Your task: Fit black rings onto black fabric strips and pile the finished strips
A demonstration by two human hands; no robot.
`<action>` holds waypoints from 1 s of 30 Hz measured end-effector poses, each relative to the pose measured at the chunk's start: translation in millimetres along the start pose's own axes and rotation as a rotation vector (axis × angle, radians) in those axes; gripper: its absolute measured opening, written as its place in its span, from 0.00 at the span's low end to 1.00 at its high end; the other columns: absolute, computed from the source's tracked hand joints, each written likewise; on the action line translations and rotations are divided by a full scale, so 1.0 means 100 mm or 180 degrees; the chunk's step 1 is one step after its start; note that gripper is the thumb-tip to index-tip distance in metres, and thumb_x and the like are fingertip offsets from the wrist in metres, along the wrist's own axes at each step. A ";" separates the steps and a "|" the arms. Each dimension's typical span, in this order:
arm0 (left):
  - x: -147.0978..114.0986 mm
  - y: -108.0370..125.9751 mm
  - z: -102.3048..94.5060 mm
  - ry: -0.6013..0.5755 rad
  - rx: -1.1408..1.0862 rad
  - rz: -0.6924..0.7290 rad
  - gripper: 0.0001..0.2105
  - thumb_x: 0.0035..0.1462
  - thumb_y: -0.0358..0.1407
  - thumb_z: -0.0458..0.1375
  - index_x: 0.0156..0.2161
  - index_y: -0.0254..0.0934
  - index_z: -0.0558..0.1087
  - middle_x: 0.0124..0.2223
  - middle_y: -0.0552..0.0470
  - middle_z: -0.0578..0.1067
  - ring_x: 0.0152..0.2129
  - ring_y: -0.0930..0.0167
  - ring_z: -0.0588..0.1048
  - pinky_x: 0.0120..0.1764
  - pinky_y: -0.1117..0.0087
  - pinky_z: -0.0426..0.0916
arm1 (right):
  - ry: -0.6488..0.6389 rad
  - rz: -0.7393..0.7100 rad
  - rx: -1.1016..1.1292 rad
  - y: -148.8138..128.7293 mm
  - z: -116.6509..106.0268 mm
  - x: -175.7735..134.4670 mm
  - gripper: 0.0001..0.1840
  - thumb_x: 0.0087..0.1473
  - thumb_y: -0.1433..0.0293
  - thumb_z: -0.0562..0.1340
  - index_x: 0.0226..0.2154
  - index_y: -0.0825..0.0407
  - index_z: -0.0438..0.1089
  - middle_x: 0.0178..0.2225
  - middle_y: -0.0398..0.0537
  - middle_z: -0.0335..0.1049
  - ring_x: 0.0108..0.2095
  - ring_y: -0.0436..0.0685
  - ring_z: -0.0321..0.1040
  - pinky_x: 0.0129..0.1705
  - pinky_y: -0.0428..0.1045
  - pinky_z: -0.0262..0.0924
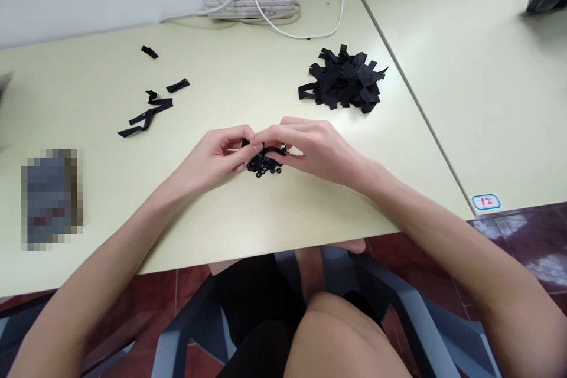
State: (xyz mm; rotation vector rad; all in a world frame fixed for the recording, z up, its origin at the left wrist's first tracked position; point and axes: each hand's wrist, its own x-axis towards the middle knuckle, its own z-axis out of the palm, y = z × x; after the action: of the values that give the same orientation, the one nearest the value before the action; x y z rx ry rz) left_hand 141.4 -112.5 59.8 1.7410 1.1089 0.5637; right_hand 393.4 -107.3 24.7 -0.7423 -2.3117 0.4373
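Note:
My left hand [221, 150] and my right hand [312, 143] meet over the middle of the table [212, 218], fingertips touching. A short black strip [277, 151], ribbon-like, curves out between the right thumb and fingers. Closed in a pinch, the left fingers have a bit of black showing by them, seemingly the same strip. Just beneath both hands lies a small heap of black ring-shaped pieces [261, 166] with holes in their middles, partly covered by the fingers. What exactly sits between the fingertips is hidden.
A pile of black strips [348, 80] lies beyond my right hand. Several loose strips [150, 112] are scattered at the left. A power strip [248, 3] with a white cable [266, 12] stands by the wall. A pixelated block [51, 198] is at far left.

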 end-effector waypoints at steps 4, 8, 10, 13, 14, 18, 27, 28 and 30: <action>0.00 0.01 0.02 -0.0093 -0.0148 -0.0012 0.08 0.70 0.42 0.65 0.39 0.42 0.80 0.26 0.55 0.69 0.20 0.72 0.65 0.22 0.70 0.59 | 0.0152 -0.0001 0.0285 0.01 -0.01 0.01 0.11 0.76 0.72 0.59 0.49 0.47 0.78 0.38 0.46 0.80 0.39 0.54 0.75 0.40 0.49 0.65; 0.01 0.03 0.00 0.0056 -0.0254 0.0082 0.10 0.69 0.45 0.67 0.41 0.41 0.80 0.27 0.54 0.72 0.23 0.72 0.70 0.27 0.70 0.66 | 0.0443 0.0262 0.0605 0.03 -0.04 0.04 0.09 0.76 0.68 0.60 0.46 0.49 0.77 0.38 0.46 0.80 0.37 0.53 0.76 0.42 0.51 0.69; 0.04 0.00 -0.03 0.0213 -0.0288 0.0130 0.11 0.68 0.46 0.68 0.41 0.40 0.80 0.28 0.53 0.73 0.24 0.72 0.71 0.29 0.69 0.68 | 0.0638 0.0516 0.0765 0.08 -0.08 0.07 0.09 0.77 0.63 0.61 0.47 0.48 0.74 0.38 0.46 0.79 0.38 0.54 0.77 0.41 0.51 0.71; 0.11 -0.11 -0.15 0.0581 -0.0335 0.0212 0.12 0.68 0.48 0.69 0.41 0.41 0.80 0.30 0.52 0.74 0.25 0.72 0.70 0.29 0.67 0.66 | 0.1294 0.0833 0.0824 0.28 -0.19 0.10 0.12 0.79 0.55 0.60 0.47 0.45 0.69 0.39 0.48 0.78 0.39 0.55 0.78 0.38 0.52 0.70; 0.13 -0.16 -0.21 0.0722 -0.0341 0.0248 0.13 0.68 0.49 0.69 0.41 0.41 0.79 0.31 0.53 0.74 0.25 0.72 0.69 0.30 0.66 0.66 | 0.1642 0.0853 0.0793 0.38 -0.24 0.11 0.13 0.78 0.53 0.61 0.46 0.44 0.67 0.38 0.48 0.77 0.37 0.55 0.77 0.36 0.51 0.69; 0.18 -0.38 -0.63 0.1488 0.0380 0.0334 0.13 0.72 0.48 0.68 0.42 0.40 0.78 0.35 0.57 0.74 0.31 0.76 0.70 0.37 0.66 0.66 | 0.2894 0.0909 0.0706 0.85 -0.49 0.07 0.23 0.69 0.49 0.72 0.35 0.42 0.63 0.30 0.42 0.68 0.31 0.55 0.70 0.31 0.53 0.60; 0.03 -0.89 -1.45 0.1931 0.1973 -0.0201 0.17 0.73 0.54 0.67 0.49 0.42 0.80 0.46 0.53 0.67 0.54 0.64 0.62 0.64 0.57 0.58 | 0.3048 0.1828 0.1454 1.58 -0.71 -0.26 0.20 0.73 0.51 0.65 0.33 0.41 0.64 0.36 0.52 0.73 0.34 0.59 0.65 0.33 0.57 0.53; 0.03 -0.92 -1.46 0.1916 0.1925 -0.0196 0.16 0.73 0.53 0.67 0.48 0.42 0.81 0.46 0.53 0.68 0.52 0.66 0.64 0.62 0.58 0.59 | 0.3024 0.1886 0.1490 1.60 -0.69 -0.26 0.19 0.74 0.51 0.64 0.34 0.41 0.64 0.36 0.52 0.73 0.34 0.59 0.65 0.33 0.57 0.52; 0.04 -0.94 -1.46 0.1885 0.1861 -0.0171 0.14 0.72 0.50 0.68 0.48 0.41 0.81 0.46 0.54 0.69 0.48 0.69 0.66 0.59 0.59 0.60 | 0.3064 0.1986 0.1520 1.60 -0.65 -0.24 0.19 0.75 0.49 0.62 0.35 0.41 0.66 0.35 0.52 0.73 0.34 0.59 0.65 0.32 0.57 0.50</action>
State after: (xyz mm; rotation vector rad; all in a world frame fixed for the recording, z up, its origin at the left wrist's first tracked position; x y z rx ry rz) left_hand -8.8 -27.9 38.3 2.0862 1.8733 0.8072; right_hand 515.6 9.7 -17.0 -1.1006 -1.0081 0.6784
